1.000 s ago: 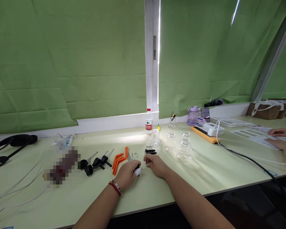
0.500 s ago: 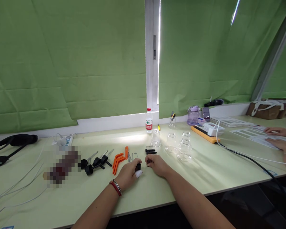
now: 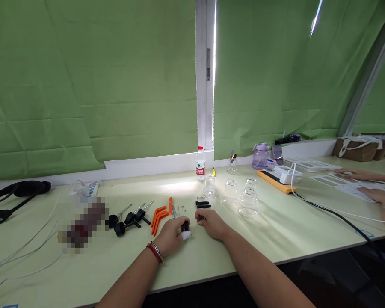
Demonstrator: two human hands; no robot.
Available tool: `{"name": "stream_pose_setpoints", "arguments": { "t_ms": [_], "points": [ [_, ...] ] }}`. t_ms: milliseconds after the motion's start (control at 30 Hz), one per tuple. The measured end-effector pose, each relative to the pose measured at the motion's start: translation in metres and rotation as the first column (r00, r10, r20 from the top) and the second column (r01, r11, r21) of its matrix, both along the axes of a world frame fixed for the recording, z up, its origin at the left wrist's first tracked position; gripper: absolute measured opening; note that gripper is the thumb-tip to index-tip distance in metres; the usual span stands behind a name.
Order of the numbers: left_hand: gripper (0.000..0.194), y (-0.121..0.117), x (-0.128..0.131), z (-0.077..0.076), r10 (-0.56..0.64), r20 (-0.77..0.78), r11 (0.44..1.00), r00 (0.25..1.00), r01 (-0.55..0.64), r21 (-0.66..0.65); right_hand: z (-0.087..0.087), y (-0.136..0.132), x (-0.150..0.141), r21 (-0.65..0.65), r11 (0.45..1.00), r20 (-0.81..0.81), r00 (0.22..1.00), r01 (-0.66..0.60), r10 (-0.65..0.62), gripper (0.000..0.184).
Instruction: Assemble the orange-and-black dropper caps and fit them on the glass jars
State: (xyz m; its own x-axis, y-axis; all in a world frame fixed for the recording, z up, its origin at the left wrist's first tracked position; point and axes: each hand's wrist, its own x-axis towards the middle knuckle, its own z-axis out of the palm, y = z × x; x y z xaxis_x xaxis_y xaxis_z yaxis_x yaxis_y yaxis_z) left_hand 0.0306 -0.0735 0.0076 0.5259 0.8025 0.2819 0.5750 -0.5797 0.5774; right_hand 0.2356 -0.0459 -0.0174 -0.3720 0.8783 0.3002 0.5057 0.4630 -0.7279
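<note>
Nearest the camera, both forearms reach out over the pale green table, a red bracelet on the left wrist. The left hand is curled nearly closed, pinching a small black part upright between thumb and a fingertip wrapped in white tape. Just to the right of that black part, close but not touching it, the right hand is half curled with its fingertips pressed on something tiny and dark; what it is cannot be told from here.

Judging by this pose, the job is fitting a small piece into the black part. It should go best with both wrists resting on the table, the black part kept upright and steady, and the right fingertips bringing their piece straight in rather than at an angle. A loose grip could let so small a piece roll off.

Just beyond the black part lie thin metal pins and more black pieces with a small spring. To its left are orange levers, then black plungers with metal rods. Farther right of it stand clear glass cups. Behind them, at the window sill, a water bottle stands upright. Far right of the black part, another person's hands rest on papers.
</note>
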Motion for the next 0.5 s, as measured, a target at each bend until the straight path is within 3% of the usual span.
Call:
{"name": "stream_pose_setpoints", "arguments": {
  "t_ms": [500],
  "points": [
    [0.013,-0.0015,-0.0001,0.0019,0.020,-0.049,0.999,0.999,-0.018,0.041,-0.0031,0.0009,-0.0001,0.017,1.000,-0.016,1.000,-0.013,0.014,0.025]
  ]
}}
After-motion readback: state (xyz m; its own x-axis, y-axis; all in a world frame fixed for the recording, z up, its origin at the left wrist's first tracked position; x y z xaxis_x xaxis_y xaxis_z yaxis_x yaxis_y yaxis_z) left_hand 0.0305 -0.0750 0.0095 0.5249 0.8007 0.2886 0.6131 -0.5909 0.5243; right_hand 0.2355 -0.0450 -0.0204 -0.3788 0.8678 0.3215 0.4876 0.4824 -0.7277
